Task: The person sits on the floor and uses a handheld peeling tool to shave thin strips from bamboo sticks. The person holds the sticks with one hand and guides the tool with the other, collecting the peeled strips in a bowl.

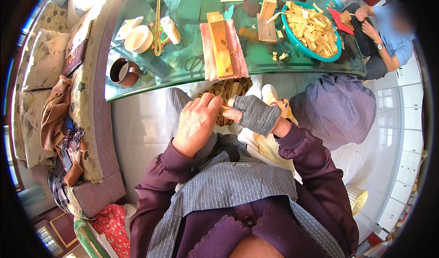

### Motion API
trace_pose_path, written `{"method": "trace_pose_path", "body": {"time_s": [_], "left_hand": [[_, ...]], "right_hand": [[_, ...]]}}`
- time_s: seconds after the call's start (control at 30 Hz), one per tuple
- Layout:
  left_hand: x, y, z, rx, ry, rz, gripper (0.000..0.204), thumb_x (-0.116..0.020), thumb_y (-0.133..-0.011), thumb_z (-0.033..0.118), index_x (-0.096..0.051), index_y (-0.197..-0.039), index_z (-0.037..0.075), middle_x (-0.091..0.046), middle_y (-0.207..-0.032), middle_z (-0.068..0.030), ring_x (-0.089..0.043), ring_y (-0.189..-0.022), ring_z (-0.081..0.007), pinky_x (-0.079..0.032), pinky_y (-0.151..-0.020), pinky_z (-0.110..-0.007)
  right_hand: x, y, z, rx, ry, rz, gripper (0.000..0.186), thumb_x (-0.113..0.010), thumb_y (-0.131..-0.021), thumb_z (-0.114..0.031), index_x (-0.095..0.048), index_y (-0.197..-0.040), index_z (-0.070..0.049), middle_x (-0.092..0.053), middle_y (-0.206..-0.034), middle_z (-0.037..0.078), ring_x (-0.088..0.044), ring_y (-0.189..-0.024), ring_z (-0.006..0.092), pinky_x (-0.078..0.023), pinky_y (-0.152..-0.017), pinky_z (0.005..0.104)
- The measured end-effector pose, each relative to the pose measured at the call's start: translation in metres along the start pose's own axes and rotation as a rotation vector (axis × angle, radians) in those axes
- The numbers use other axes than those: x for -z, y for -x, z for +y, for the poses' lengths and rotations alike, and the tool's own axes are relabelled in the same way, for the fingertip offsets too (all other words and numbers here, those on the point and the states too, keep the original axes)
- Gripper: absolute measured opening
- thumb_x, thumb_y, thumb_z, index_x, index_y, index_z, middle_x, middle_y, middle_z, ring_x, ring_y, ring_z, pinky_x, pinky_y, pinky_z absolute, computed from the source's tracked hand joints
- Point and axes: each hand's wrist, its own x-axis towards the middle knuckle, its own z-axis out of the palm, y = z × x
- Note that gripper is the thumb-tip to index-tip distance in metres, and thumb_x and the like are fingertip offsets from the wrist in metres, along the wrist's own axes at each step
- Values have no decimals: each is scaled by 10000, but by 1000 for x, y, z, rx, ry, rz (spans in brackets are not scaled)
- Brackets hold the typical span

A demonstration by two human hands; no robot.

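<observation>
My left hand (194, 125) is bent closed over a small pale brown piece (225, 108) in front of my lap. My right hand (255, 115), in a grey fingerless glove, pinches at the same piece from the right. Behind them, a heap of brown scraps (231, 86) fills a container between my knees, partly hidden by my hands. On the glass table (155, 77) above, a wooden board with a yellow end (220, 47) lies on a pink cloth (238, 68).
A teal tub (337, 52) of pale chips, wooden blocks (266, 27), a mug (120, 70) and bowl (138, 40) stand on the table. A sofa (84, 120) lines the left. Another person (388, 52) sits at the right, hands by a red scoop (340, 20). A grey-covered seat (334, 111) is nearby.
</observation>
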Motion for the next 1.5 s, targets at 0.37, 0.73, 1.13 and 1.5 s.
{"method": "trace_pose_path", "body": {"time_s": [0.37, 0.73, 1.13, 1.5], "left_hand": [[-52, -33, -76, -139, 7, 131, 171, -596, -753, 95, -524, -906, 74, -571, -760, -89, -584, -677, -297, -470, -601, -363], [-64, -67, -78, 489, 1454, -45, 151, -491, -966, 167, -526, -1087, 84, -484, -710, 43, -402, -548, -41, -434, -546, -193], [-74, -96, -93, 624, 1115, 10, 156, -564, -909, 216, -592, -920, 63, -493, -643, 57, -450, -568, -33, -394, -532, -195], [-82, -61, -77, 622, 1002, 86, 234, -631, -875, 230, -511, -860, 30, -521, -675, 14, -476, -551, -63, -389, -501, -211]], "right_hand": [[-20, -21, 3, -53, -115, 291, 248, -572, -881, -223, -589, -793, 8, -577, -684, 120, -577, -653, 270, -446, -621, 350], [9, -52, 81, -412, -565, 523, 153, -655, -853, -179, -605, -845, -35, -569, -614, 19, -535, -493, 68, -415, -441, 219], [10, -83, 105, -330, -76, 595, 207, -602, -819, -231, -631, -792, -28, -606, -651, 126, -601, -621, 250, -474, -602, 357], [12, -64, 106, -676, -967, 448, 221, -627, -876, -266, -590, -879, -48, -563, -622, 11, -514, -459, 132, -418, -409, 271]]}}
